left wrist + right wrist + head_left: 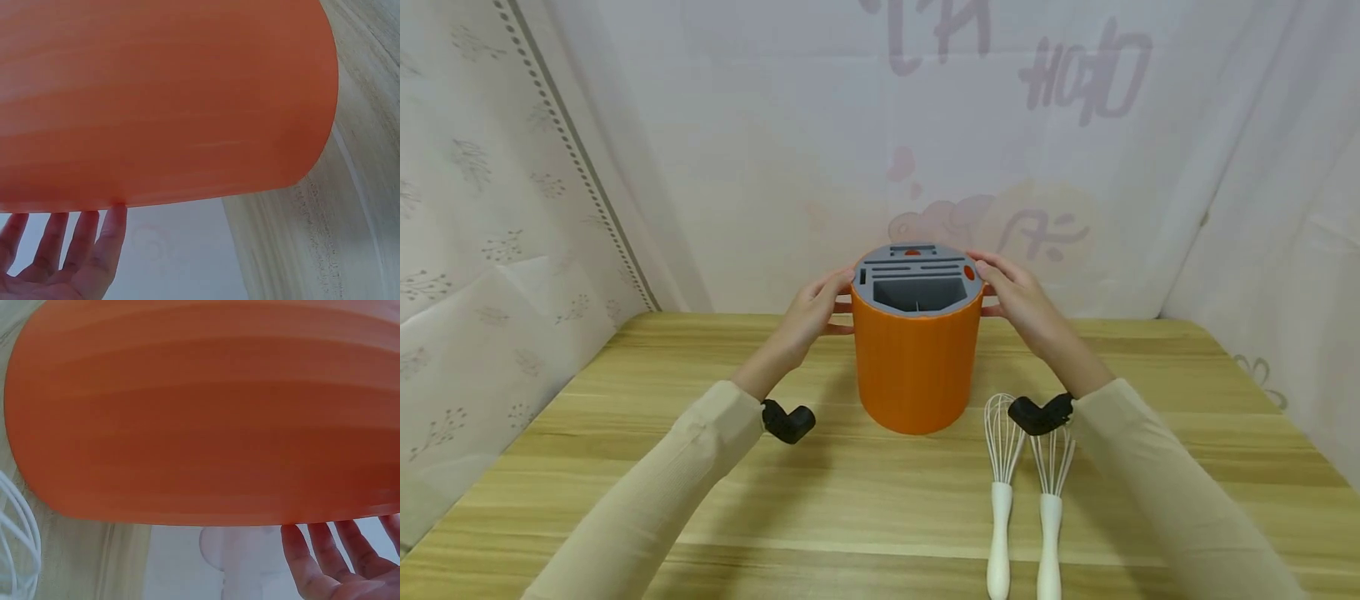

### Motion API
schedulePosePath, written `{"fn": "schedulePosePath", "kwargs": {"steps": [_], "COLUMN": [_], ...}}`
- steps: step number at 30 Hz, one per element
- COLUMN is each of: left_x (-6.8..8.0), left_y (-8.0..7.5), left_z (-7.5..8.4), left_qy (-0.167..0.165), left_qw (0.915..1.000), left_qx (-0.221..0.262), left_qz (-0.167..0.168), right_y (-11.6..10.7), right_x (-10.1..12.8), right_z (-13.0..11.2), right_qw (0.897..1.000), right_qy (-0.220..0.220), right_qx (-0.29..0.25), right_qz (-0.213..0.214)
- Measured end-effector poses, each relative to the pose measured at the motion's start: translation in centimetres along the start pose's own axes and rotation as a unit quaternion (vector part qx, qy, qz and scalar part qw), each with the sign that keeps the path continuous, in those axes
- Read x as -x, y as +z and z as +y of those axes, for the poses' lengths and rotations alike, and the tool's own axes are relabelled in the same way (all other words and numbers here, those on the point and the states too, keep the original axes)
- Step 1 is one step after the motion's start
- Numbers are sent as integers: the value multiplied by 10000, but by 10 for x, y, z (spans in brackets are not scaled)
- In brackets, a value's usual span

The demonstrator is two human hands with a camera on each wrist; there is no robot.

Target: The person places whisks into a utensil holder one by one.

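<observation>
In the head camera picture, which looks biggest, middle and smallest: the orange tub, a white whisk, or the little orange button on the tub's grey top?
1. Orange tub
2. White whisk, thinner, though nearly as long
3. Orange button, tiny

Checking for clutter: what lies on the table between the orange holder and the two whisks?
Nothing: in the head view only bare wooden table separates the orange holder from the two whisks.

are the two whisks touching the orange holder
Apart. The head view shows bare table between the orange holder and the whisks lying in front of it.
</observation>
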State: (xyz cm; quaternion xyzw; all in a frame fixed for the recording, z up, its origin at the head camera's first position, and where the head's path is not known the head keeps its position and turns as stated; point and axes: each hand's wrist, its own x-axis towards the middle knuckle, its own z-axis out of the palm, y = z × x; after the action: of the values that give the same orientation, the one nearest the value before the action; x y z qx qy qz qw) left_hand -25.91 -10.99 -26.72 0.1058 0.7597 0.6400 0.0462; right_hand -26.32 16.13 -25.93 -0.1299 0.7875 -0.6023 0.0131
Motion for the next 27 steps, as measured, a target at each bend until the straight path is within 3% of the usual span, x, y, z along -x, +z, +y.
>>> {"fn": "schedulePosePath", "kwargs": {"steps": [27], "left_x": [-4], "left_y": [2], "left_z": [-2], "left_qy": [34], "left_qw": [9998], "left_qx": [-148], "left_qz": [126], "right_y": [3], "right_x": [-3], "right_z": [0], "right_qw": [9998], "right_qy": [2], "right_qx": [-141], "right_qz": [130]}}
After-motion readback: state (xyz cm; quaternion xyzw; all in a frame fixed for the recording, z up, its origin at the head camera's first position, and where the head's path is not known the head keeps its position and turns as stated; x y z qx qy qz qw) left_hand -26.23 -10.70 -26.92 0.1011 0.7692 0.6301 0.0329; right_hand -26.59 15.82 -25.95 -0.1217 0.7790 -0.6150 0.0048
